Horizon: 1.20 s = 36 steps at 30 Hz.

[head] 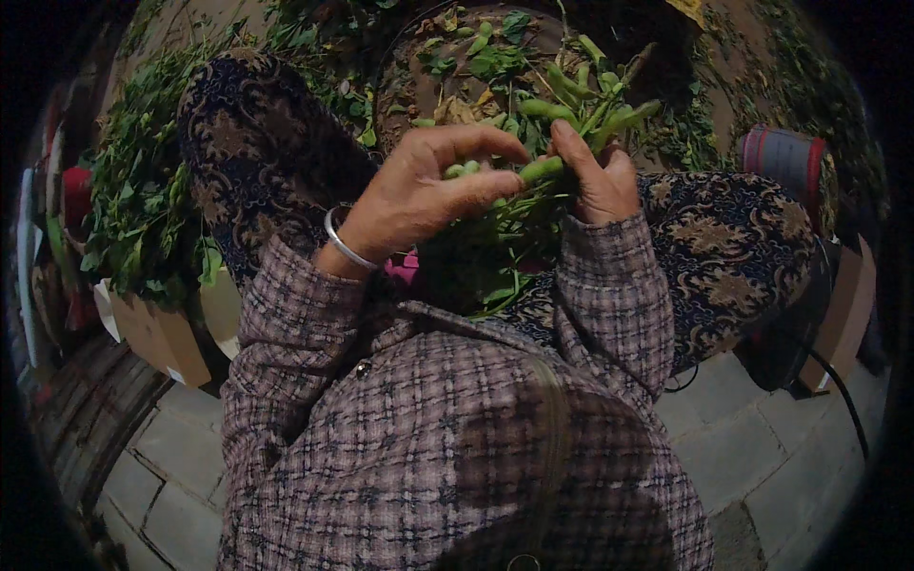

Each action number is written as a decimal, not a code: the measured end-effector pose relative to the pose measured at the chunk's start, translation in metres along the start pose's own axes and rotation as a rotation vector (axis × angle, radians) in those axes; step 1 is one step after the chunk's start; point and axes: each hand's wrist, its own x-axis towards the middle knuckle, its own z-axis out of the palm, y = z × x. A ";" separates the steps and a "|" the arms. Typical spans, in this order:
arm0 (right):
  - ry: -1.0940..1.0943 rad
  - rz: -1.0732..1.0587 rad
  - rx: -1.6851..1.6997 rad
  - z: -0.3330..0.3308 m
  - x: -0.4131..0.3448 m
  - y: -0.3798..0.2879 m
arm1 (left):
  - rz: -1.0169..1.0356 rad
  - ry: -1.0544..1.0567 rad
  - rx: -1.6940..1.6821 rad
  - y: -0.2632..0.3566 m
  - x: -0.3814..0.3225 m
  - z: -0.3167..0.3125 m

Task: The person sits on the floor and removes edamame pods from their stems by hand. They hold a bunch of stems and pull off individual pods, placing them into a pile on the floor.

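Observation:
My right hand [603, 175] is closed around a leafy soybean stem [593, 118] that bears several plump green pods. At its left, my left hand [446, 175], with a silver bangle [346, 241] at the wrist, has green pods [463, 169] in its curled palm. Its thumb and forefinger reach a green soybean pod [543, 170] between the two hands. Green stalks and leaves [525, 221] hang below the hands over my lap.
A round, shallow container [407, 71] with pods and leaf scraps lies ahead. Heaped soybean plants [143, 185] stand at the left, above a cardboard box [161, 335]. At the right are a grey roll-shaped object with red edging [782, 164], another cardboard piece [842, 314] and a black cable [839, 389].

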 end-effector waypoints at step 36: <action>-0.272 -0.176 -0.111 0.013 -0.012 -0.007 | -0.296 0.044 -0.607 -0.020 0.009 -0.002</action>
